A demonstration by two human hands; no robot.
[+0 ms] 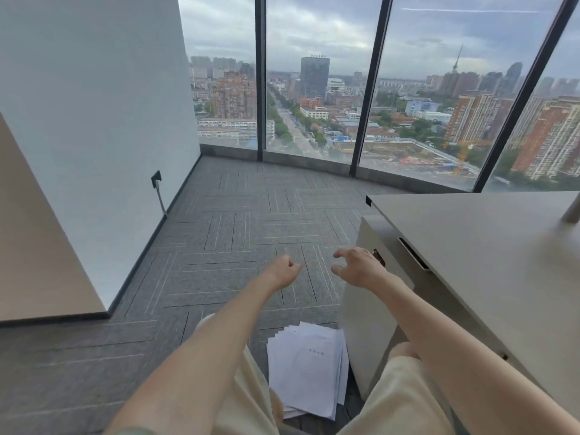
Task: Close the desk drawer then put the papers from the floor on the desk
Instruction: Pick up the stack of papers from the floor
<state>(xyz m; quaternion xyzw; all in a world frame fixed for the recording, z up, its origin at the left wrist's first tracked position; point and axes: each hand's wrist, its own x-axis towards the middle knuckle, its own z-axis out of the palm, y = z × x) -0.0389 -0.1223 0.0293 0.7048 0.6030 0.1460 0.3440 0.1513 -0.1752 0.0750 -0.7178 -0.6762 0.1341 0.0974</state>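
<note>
A stack of white papers (306,368) lies on the grey carpet between my legs, next to the desk's drawer unit. The beige desk (489,246) stands at the right, with its drawer unit (370,312) below the top. The drawer front carries a small dark lock (379,257) and sits under the desk edge. My right hand (357,268) hovers in front of the drawer unit's upper corner, fingers spread and curled, holding nothing. My left hand (284,271) is held out over the carpet with fingers loosely curled in, empty.
A white wall (94,120) with a socket and cable (157,186) runs along the left. A beige panel (34,246) juts in at the far left. Floor-to-ceiling windows (314,89) close off the far side. Grey carpet tiles (235,230) cover the floor.
</note>
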